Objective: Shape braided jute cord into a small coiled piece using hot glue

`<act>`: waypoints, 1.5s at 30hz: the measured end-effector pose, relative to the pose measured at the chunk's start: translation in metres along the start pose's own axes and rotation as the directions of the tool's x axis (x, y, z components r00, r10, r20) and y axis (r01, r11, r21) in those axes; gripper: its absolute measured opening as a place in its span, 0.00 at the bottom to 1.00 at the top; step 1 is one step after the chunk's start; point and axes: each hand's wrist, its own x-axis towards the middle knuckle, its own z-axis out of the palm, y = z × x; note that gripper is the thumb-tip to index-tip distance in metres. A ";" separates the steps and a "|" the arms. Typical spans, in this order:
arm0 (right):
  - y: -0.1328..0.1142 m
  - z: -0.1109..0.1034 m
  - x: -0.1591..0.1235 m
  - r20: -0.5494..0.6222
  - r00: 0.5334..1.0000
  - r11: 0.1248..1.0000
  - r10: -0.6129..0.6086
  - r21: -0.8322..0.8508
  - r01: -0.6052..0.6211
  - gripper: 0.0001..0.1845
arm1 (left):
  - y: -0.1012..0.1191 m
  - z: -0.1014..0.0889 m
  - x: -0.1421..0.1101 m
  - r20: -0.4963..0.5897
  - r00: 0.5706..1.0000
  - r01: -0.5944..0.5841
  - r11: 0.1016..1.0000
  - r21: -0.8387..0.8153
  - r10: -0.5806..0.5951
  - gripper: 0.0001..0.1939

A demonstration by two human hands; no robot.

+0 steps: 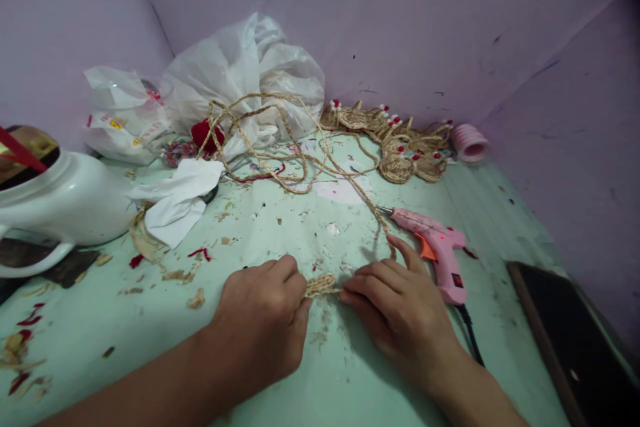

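Observation:
My left hand (267, 310) is closed around one end of a small braided straw piece (321, 285), its fingers hiding most of it. My right hand (395, 310) pinches a thin end that sticks out of the piece's right side. From under the right hand's raised index finger, a long braided straw cord (357, 186) runs back and lies in loose loops. Just beyond that hand a pink glue gun (440, 240) with an orange trigger rests on its side, a red light showing and its nozzle close to the cord.
White plastic bags (250, 74) and finished braided pieces with red and white beads (400, 164) line the wall. A white pitcher (85, 197) and crumpled white paper (183, 197) stand left. Far right lie a dark phone-like slab (565, 334) and a pink roll (470, 142). Scraps litter the table (280, 234).

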 end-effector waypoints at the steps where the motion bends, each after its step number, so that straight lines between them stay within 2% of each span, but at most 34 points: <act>1: 0.000 -0.001 0.000 0.003 1.000 1.000 -0.013 0.019 0.013 0.06 | 0.000 0.000 0.000 0.007 1.000 0.001 1.000 -0.002 -0.001 0.09; 7: 0.000 -0.005 0.001 -0.016 0.998 0.994 -0.053 0.094 0.055 0.03 | -0.001 -0.004 0.002 0.062 0.998 -0.003 1.000 -0.002 0.003 0.09; 13: 0.000 -0.002 0.000 -0.004 1.000 0.997 0.028 0.077 -0.028 0.03 | 0.000 -0.006 0.002 0.096 0.995 0.018 1.000 -0.011 -0.017 0.08; 21: 0.001 0.002 0.000 -0.008 0.996 0.994 0.090 0.069 -0.089 0.04 | 0.001 -0.001 0.002 0.060 0.998 0.005 1.000 -0.019 -0.004 0.08; 23: 0.002 0.001 0.001 0.020 0.996 0.993 0.090 0.081 -0.092 0.04 | 0.001 -0.003 0.003 0.086 0.996 0.028 0.999 -0.017 -0.026 0.09; 26: 0.003 -0.002 0.001 0.070 0.994 0.991 0.088 0.094 -0.094 0.04 | 0.001 -0.014 0.005 0.181 0.980 0.083 0.996 -0.023 -0.077 0.09; 29: 0.002 -0.003 0.001 0.080 0.992 0.990 0.099 0.095 -0.106 0.05 | -0.001 -0.029 0.009 0.281 0.955 0.122 0.989 -0.085 -0.094 0.15; 31: 0.001 -0.003 0.001 0.069 0.992 0.990 0.108 0.088 -0.114 0.04 | -0.002 -0.037 0.010 0.237 0.965 0.152 0.978 -0.143 -0.115 0.16; 35: 0.000 -0.002 0.001 0.062 0.991 0.990 0.118 0.074 -0.122 0.04 | 0.001 -0.041 0.009 -0.008 0.983 0.174 0.944 -0.280 -0.184 0.12; 37: 0.000 -0.002 0.001 0.067 0.990 0.989 0.125 0.068 -0.130 0.05 | -0.001 -0.041 0.009 -0.027 0.978 0.187 0.924 -0.335 -0.208 0.16; 39: 0.000 -0.003 0.000 0.073 0.988 0.988 0.133 0.064 -0.137 0.05 | -0.007 -0.040 0.012 -0.008 0.962 0.261 0.929 -0.263 -0.272 0.19; 41: 0.000 -0.002 0.000 0.075 0.988 0.988 0.133 0.067 -0.138 0.05 | -0.019 -0.040 0.018 -0.027 0.931 0.363 0.930 -0.054 -0.365 0.17; 43: 0.001 -0.002 -0.001 0.069 0.990 0.989 0.124 0.077 -0.129 0.06 | -0.033 -0.041 0.024 -0.056 0.896 0.444 0.883 0.151 -0.441 0.19; 45: 0.001 -0.001 -0.002 0.043 0.993 0.990 0.109 0.090 -0.113 0.05 | -0.047 -0.045 0.028 0.000 0.868 0.485 0.847 0.219 -0.497 0.20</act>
